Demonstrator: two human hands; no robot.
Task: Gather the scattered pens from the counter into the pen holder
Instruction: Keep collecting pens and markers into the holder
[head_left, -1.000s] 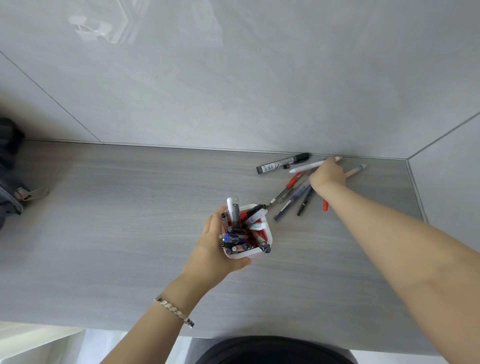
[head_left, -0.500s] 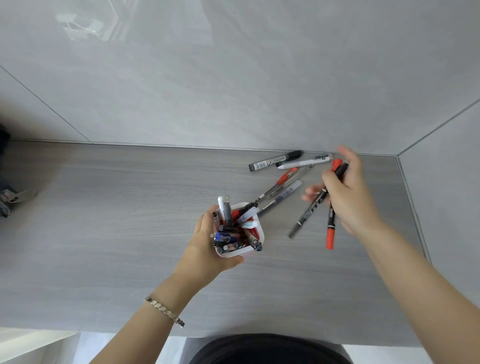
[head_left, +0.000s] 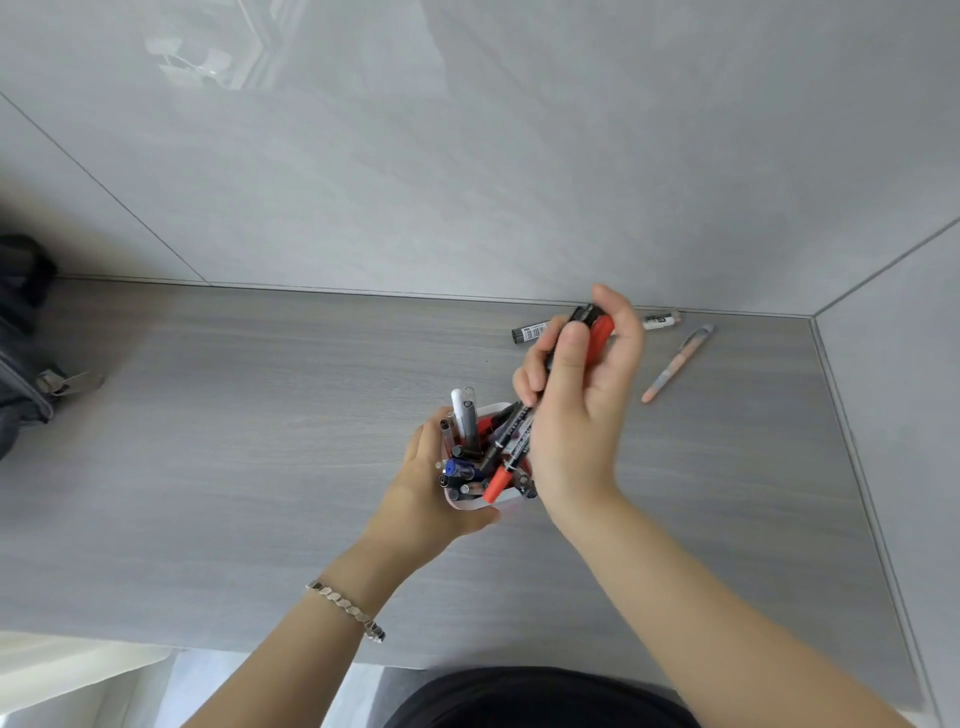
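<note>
My left hand (head_left: 421, 499) grips a white pen holder (head_left: 470, 503) on the grey counter (head_left: 234, 441); it is packed with several pens. Directly above it, my right hand (head_left: 576, 405) holds a black marker and a red marker (head_left: 511, 457), tips slanting down into the holder's mouth. On the counter behind lie a black-and-white marker (head_left: 530, 331) near the wall, a white marker (head_left: 660, 321) partly hidden by my hand, and a peach pen (head_left: 675, 364) to the right.
A dark bag with a metal buckle (head_left: 26, 364) sits at the counter's far left. Grey tiled walls (head_left: 467, 156) close the back and the right side. The counter's front edge runs along the bottom of the view.
My right hand picked two markers from the pile by the wall and carried them left and toward me, over the holder. The holder and left hand stayed put.
</note>
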